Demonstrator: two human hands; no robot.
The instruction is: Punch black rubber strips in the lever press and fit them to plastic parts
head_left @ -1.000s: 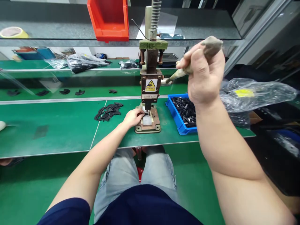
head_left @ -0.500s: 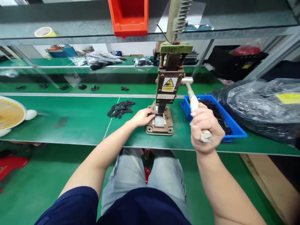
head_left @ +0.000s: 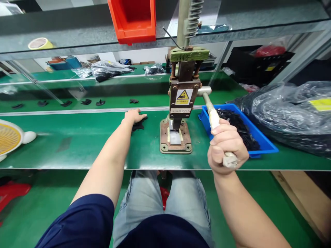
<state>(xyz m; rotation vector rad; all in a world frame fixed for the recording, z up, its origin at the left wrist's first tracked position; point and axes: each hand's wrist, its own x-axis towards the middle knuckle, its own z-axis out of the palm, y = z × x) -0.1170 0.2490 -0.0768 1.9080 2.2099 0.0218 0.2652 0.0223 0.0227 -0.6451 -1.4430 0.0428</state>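
Note:
My right hand [head_left: 227,146] is wrapped round the taped lever handle [head_left: 213,117] of a hand press [head_left: 181,96]. At the left of the press, my left hand [head_left: 133,116] lies over a pile of curved black plastic parts [head_left: 138,126], covering much of it. Its visible fingers are apart, one stretched to the right; no part shows lifted in it. The press ram comes down to a small fixture [head_left: 175,137] on the brown base plate. A dark piece shows under the ram, too small to make out.
Right of the press stands a blue tray [head_left: 263,151] of black parts, beside a large plastic-wrapped bundle [head_left: 281,113]. A yellow and white fan [head_left: 11,139] lies at the left. Single black parts [head_left: 86,102] line the far green strip. An orange bin [head_left: 134,36] hangs above.
My left hand has moved left from the press fixture to the pile of black parts. My right hand stays on the lever handle. The view has shifted slightly.

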